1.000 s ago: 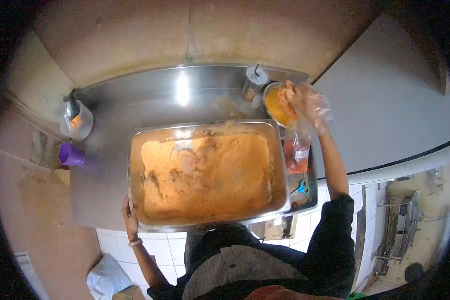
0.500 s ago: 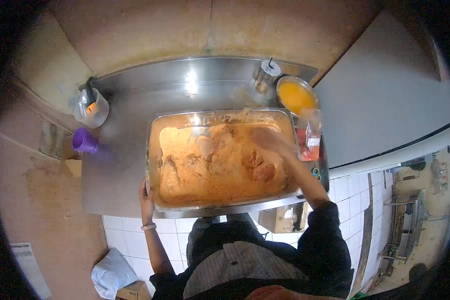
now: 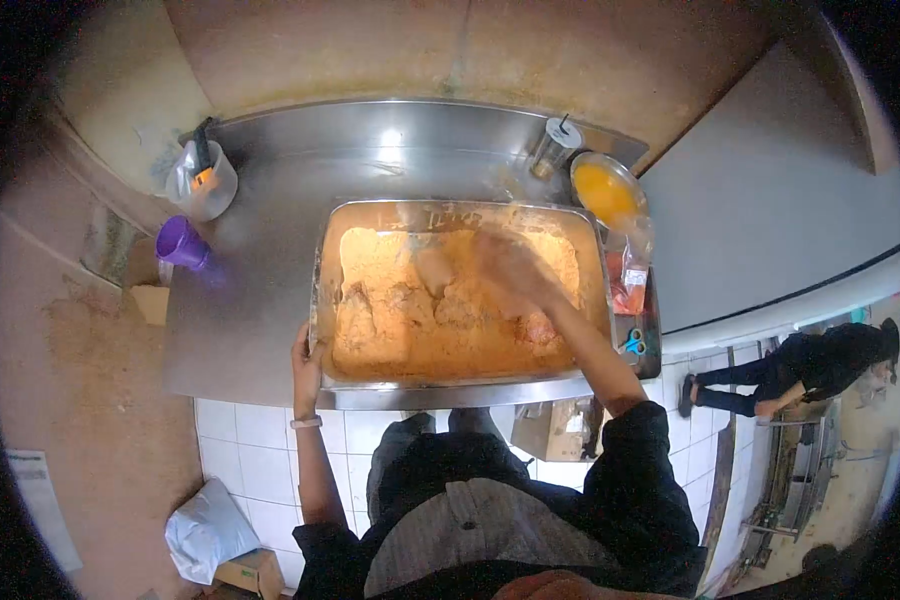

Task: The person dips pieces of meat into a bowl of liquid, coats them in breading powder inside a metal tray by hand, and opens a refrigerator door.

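A large deep metal tray [image 3: 470, 381] stands at the counter's front edge. It holds orange powdery coating mix [image 3: 410, 355] with several lumpy pieces [image 3: 405, 305] that look like coated raw meat. A reddish piece [image 3: 536, 328] lies bare near the tray's right front. My left hand [image 3: 307, 368] grips the tray's left front corner. Blurred by motion, my right hand [image 3: 510, 270] is inside the tray, at the mix right of centre; its fingers cannot be made out.
Right of the tray are a bowl of yellow liquid [image 3: 607, 192], a plastic bag with red contents [image 3: 630, 285] and blue scissors [image 3: 635, 342]. A lidded container [image 3: 555, 148] stands behind. A white bucket [image 3: 205, 185] and purple cup [image 3: 180, 243] are left. A person [image 3: 795, 370] is far right.
My right hand has moved left across the mix. The left hand still holds the tray corner. The view has shifted, and a person has appeared at the far right.
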Demonstrator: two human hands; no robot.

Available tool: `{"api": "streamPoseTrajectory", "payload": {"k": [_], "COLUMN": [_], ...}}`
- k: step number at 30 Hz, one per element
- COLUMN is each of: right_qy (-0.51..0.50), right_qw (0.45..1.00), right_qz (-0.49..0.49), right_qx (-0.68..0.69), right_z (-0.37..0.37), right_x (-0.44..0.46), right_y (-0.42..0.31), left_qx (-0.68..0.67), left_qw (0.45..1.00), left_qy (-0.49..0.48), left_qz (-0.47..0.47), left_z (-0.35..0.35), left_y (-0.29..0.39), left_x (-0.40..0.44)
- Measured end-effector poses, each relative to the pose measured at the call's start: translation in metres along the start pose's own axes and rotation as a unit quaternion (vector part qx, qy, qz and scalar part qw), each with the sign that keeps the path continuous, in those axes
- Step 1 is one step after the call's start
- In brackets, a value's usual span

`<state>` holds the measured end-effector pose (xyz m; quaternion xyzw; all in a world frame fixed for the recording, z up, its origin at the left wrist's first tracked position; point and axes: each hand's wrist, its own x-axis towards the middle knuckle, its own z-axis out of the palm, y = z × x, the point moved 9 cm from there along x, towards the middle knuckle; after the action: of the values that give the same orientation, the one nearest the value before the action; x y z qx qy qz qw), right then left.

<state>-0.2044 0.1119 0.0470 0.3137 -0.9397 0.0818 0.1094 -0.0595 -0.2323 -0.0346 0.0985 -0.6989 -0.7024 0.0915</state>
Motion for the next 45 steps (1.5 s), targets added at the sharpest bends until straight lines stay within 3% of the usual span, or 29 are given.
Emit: {"api": "streamPoseTrajectory", "payload": {"k": [1,2,4,5,6,7,12,18,20,22,23,24,25,27,28,30,31,32,33,34,35,37,38,40,42,44,45], "right_qy": [0.037,0.039,0.037,-0.079,-0.190,-0.191,-0.109,-0.090,-0.016,0.085,0.033,-0.221,-0.221,-0.110,-0.110,-0.005,-0.015,-0.012,-0.084,-0.157,-0.154,-0.012,-0.014,-0.195,-0.129,0.027,0.024], "right_qw": [0.999,0.974,0.908,0.968,0.978,0.979,0.986,0.968,0.925,0.834,0.865,0.954,0.953,0.986,0.986,0.985,0.973,0.974,0.995,0.980,0.980,0.995,0.995,0.951,0.954,0.951,0.951], "right_qz": [-0.018,-0.155,-0.282,-0.185,-0.079,-0.077,-0.066,-0.112,-0.117,-0.084,-0.084,-0.050,-0.055,-0.113,-0.118,0.097,0.133,0.142,0.023,-0.098,-0.092,0.056,0.055,0.234,0.242,0.181,0.180], "right_qx": [-0.010,-0.162,-0.307,-0.151,0.013,0.014,-0.111,-0.207,-0.361,-0.539,-0.494,-0.198,-0.199,0.046,0.043,0.143,0.186,0.178,0.051,-0.076,-0.081,0.087,0.085,0.056,0.119,0.248,0.249], "right_z": [-0.001,0.021,0.051,0.041,0.044,0.044,0.048,0.043,0.039,0.025,0.023,0.021,0.002,-0.046,-0.046,-0.059,-0.070,-0.068,-0.050,-0.025,-0.012,-0.016,-0.041,-0.073,-0.103,-0.153,-0.157], "right_x": [-0.014,-0.030,-0.058,-0.048,-0.051,-0.063,-0.073,-0.068,-0.059,-0.047,-0.040,-0.030,-0.023,-0.014,-0.015,-0.018,-0.028,-0.028,-0.023,-0.027,-0.030,-0.025,-0.021,-0.041,-0.037,-0.028,-0.027], "right_y": [-0.008,-0.031,-0.053,-0.059,-0.060,-0.066,-0.089,-0.101,-0.097,-0.087,-0.076,-0.067,-0.063,-0.059,-0.050,0.010,0.017,0.033,0.030,0.030,0.046,0.097,0.099,0.142,0.171,0.185,0.206], "left_qx": [-0.001,-0.002,-0.002,-0.003,-0.003,0.006,0.037,0.034,0.002,0.003,0.006,0.005,0.004,0.001,0.021,0.036,0.043,0.052,0.082,0.080,0.059,0.034,0.031,0.030,0.052,0.044,0.058], "left_qw": [1.000,0.999,1.000,1.000,1.000,1.000,0.999,0.999,1.000,1.000,1.000,1.000,1.000,1.000,1.000,0.999,0.999,0.998,0.995,0.996,0.997,0.999,0.999,0.999,0.997,0.997,0.994], "left_qy": [0.014,0.027,0.012,0.005,0.003,0.009,0.005,-0.015,0.007,0.001,-0.003,0.002,0.001,0.006,0.005,-0.001,0.017,0.031,0.051,0.040,0.028,0.020,0.020,0.021,0.033,0.030,0.058], "left_qz": [-0.015,-0.029,-0.023,-0.015,-0.017,-0.010,0.012,0.023,0.022,0.019,0.015,0.015,0.006,0.000,0.005,0.012,-0.002,-0.016,-0.028,-0.024,-0.028,-0.032,-0.023,-0.017,-0.043,-0.058,-0.065], "left_z": [0.000,-0.001,0.002,0.003,0.004,0.004,0.007,0.004,0.002,0.001,0.000,-0.001,0.000,-0.002,-0.005,-0.006,-0.008,-0.011,-0.016,-0.011,-0.008,-0.005,-0.005,-0.008,-0.009,-0.005,-0.011], "left_y": [0.001,0.000,0.004,0.006,0.008,0.012,0.021,0.008,0.006,0.003,0.001,0.002,0.002,0.001,-0.002,-0.006,-0.008,-0.015,-0.021,-0.017,-0.009,-0.005,-0.005,-0.005,-0.006,-0.004,-0.009], "left_x": [-0.002,-0.002,0.000,-0.001,-0.002,-0.003,-0.001,0.002,0.001,0.003,0.002,0.001,0.000,0.003,0.003,0.003,0.002,0.002,0.002,0.002,0.002,0.001,0.001,0.000,-0.002,-0.004,-0.005]}}
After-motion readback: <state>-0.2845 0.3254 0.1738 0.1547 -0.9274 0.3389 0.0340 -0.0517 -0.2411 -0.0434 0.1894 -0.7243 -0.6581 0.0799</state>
